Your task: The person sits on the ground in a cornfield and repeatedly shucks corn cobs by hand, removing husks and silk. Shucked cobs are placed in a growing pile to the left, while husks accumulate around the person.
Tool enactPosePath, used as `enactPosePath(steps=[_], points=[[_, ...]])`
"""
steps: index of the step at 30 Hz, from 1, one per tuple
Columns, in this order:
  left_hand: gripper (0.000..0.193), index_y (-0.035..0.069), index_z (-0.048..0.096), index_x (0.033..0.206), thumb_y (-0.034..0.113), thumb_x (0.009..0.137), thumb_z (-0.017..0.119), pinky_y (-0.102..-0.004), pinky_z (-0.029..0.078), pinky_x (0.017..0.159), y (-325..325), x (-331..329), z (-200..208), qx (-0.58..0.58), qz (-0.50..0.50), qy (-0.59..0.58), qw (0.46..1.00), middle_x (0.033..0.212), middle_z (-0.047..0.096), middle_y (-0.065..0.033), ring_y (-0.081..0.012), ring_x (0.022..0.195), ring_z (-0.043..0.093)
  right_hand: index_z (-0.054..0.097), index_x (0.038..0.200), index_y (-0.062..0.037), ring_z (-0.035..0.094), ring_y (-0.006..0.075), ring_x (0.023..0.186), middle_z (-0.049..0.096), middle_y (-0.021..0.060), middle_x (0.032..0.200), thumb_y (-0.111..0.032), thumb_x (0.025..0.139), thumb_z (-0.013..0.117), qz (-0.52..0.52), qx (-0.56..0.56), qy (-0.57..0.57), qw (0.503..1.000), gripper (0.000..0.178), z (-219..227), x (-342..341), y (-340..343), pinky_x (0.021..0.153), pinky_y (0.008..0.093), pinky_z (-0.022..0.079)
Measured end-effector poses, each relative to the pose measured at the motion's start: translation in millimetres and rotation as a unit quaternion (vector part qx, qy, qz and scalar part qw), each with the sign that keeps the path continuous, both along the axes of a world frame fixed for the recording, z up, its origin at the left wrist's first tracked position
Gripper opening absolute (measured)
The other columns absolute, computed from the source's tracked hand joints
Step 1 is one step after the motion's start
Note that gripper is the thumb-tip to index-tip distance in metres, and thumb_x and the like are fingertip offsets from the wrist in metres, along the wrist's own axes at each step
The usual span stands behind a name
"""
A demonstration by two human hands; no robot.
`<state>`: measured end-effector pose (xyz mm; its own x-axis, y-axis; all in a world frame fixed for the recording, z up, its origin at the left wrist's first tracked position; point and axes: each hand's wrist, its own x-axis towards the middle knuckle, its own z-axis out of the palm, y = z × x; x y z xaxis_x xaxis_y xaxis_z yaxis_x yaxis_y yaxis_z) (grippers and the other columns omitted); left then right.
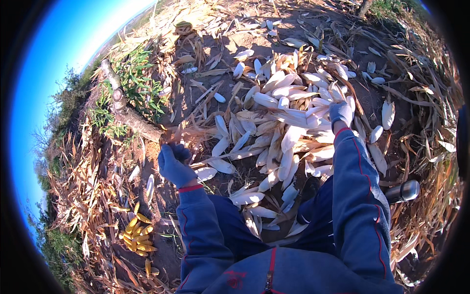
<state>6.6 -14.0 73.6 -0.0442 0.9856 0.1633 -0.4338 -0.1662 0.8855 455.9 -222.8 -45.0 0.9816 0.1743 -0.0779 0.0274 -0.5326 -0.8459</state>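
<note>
My left hand (176, 165), in a grey glove with a red cuff, is held out to the left with its fingers curled in. Brown dry husk or silk shows just beyond it, and what the fingers hold cannot be made out. Forward and right, my right hand (341, 114), gloved the same way, reaches down onto the heap of corn ears in pale husks (281, 122). Its fingers close over an ear of corn (337, 93) at the heap's right side, though the fingertips are partly hidden.
Husked yellow corn ears (136, 237) lie in a small pile at lower left. A cut branch (128, 115) slants beyond my left hand. To the right of my right forearm lies a metal flask (407, 190). Dry stalks and leaves (416, 88) cover much of the ground around.
</note>
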Motion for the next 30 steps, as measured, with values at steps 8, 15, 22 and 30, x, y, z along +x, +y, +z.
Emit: enactPosePath(steps=[8,15,22,30], points=[[0.029,0.008,0.058,0.106,0.030,0.087,0.060,-0.0288,0.052,0.054,-10.0,33.2,-43.9,-0.207,-0.246,0.152,0.934,0.093,0.063,-0.0063,-0.0183,0.069,0.065,0.059,0.085,-0.0077,0.054,0.0109,0.050,0.054,0.0011,0.064,-0.014,0.080,0.060,0.134,0.300,0.188,0.926,0.008,83.4,-83.2,31.8,0.048,0.0289,0.053],[0.077,-0.001,0.044,0.129,0.050,0.077,0.066,-0.0331,0.049,0.084,-16.4,61.5,-92.7,0.201,-0.377,0.623,0.655,0.119,0.055,-0.0223,-0.0321,0.102,0.060,0.062,0.091,-0.0056,0.054,0.0107,0.052,0.057,0.0025,0.067,-0.013,0.082,0.060,0.169,0.354,0.192,0.899,0.012,106.6,-97.7,25.0,0.053,0.0293,0.054],[0.097,0.005,0.026,0.139,0.070,0.074,0.055,-0.0452,0.050,0.080,-27.0,77.3,-75.1,-0.227,-0.524,0.311,0.760,0.125,0.045,-0.0202,-0.0290,0.102,0.057,0.059,0.109,-0.0008,0.058,0.0157,0.098,0.060,0.0084,0.106,-0.003,0.085,0.056,0.358,0.391,0.103,0.842,0.024,122.1,-127.9,46.1,0.082,0.0291,0.051],[0.106,0.006,0.020,0.142,0.083,0.071,0.037,-0.0505,0.051,0.077,-46.4,99.8,-78.4,-0.316,-0.589,0.104,0.737,0.115,0.049,-0.0214,-0.0298,0.100,0.058,0.057,0.110,-0.0029,0.060,0.0202,0.098,0.059,0.0093,0.104,-0.006,0.087,0.054,0.341,0.562,0.326,0.679,0.023,120.2,-174.8,63.1,0.084,0.0341,0.052]])
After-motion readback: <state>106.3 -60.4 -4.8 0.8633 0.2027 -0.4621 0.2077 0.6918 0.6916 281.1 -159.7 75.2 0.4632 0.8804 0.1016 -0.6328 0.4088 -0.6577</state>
